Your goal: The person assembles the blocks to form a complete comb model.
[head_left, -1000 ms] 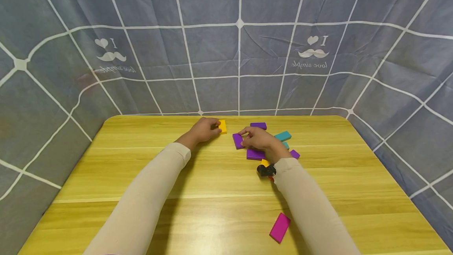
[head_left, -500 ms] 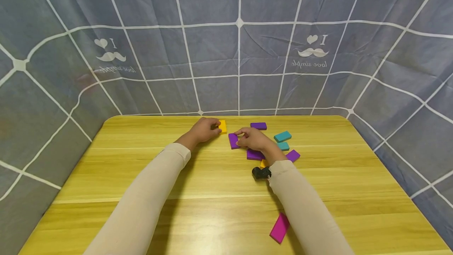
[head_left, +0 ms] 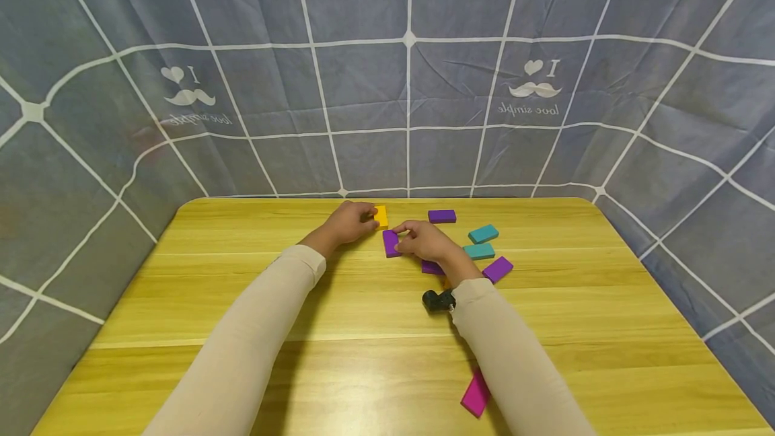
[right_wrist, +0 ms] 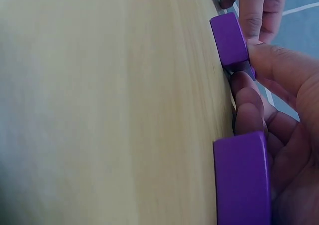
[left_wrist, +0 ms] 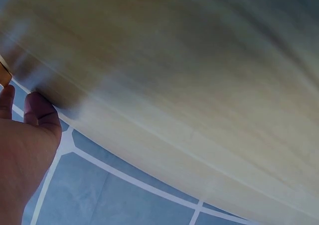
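Near the far table edge, my left hand (head_left: 349, 222) pinches a small yellow block (head_left: 381, 216) between thumb and fingers. The left wrist view catches only a corner of that block (left_wrist: 4, 75) beside the fingertips. My right hand (head_left: 426, 239) grips a purple block (head_left: 389, 243) lying just nearer than the yellow one. In the right wrist view, thumb and fingers press the sides of this purple block (right_wrist: 230, 38), with the left hand (right_wrist: 259, 8) right behind it. A second purple block (head_left: 431, 267) lies partly hidden under my right wrist.
Right of the hands lie a purple block (head_left: 442, 216) at the back, two teal blocks (head_left: 483, 234) and a tilted purple block (head_left: 498, 270). A magenta block (head_left: 475, 394), partly covered by the right sleeve, lies near the front. A grey checked curtain (head_left: 363, 86) surrounds the wooden table (head_left: 357, 369).
My right hand has slid the purple block leftward, closer to the yellow block. More of the teal and right-hand purple blocks shows. The left hand has stayed in place.
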Available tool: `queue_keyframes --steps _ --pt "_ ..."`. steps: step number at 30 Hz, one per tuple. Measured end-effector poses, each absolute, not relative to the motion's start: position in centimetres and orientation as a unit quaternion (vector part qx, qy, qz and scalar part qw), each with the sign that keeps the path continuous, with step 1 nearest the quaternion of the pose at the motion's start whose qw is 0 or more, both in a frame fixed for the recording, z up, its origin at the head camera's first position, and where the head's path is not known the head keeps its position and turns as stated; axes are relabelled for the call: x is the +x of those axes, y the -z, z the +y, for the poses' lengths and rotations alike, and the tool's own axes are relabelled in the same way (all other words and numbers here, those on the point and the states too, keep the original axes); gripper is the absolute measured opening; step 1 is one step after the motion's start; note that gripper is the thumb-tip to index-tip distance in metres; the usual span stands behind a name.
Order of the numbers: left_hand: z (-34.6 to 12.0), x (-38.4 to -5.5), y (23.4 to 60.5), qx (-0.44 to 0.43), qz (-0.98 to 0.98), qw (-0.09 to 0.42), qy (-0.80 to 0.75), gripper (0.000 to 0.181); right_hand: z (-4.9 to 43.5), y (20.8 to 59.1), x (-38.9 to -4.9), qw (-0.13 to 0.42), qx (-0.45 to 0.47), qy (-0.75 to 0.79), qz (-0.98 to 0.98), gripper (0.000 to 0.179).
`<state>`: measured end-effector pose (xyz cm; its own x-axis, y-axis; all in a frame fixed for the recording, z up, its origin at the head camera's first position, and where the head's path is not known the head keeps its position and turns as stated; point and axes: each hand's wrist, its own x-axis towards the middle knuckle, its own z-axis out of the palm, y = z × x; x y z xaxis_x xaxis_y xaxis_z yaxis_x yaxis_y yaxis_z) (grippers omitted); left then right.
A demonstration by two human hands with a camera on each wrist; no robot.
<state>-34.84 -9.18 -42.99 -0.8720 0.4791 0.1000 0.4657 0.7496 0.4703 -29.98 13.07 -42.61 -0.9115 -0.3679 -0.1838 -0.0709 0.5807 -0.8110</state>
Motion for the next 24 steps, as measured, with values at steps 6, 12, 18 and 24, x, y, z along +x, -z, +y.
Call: queue_keyframes --steps 6,12,18,24 --pt "-9.19 -34.75 42.87 0.253 0.934 0.015 -0.252 0.038 12.69 42.56 -29.84 0.163 -0.123 0.435 0.877 0.036" --pt "-9.18 -34.64 42.82 0.251 0.935 0.019 -0.249 0.038 12.43 42.41 -29.67 0.161 -0.128 0.44 0.874 0.035" --pt "-9.25 -34.62 42.76 0.245 0.937 0.025 -0.247 0.039 12.2 42.67 -29.66 0.151 -0.131 0.447 0.872 0.033" --pt "-9.25 -34.65 42.77 0.25 0.935 0.022 -0.253 0.039 12.02 42.99 -29.67 0.144 -0.125 0.459 0.868 0.034"
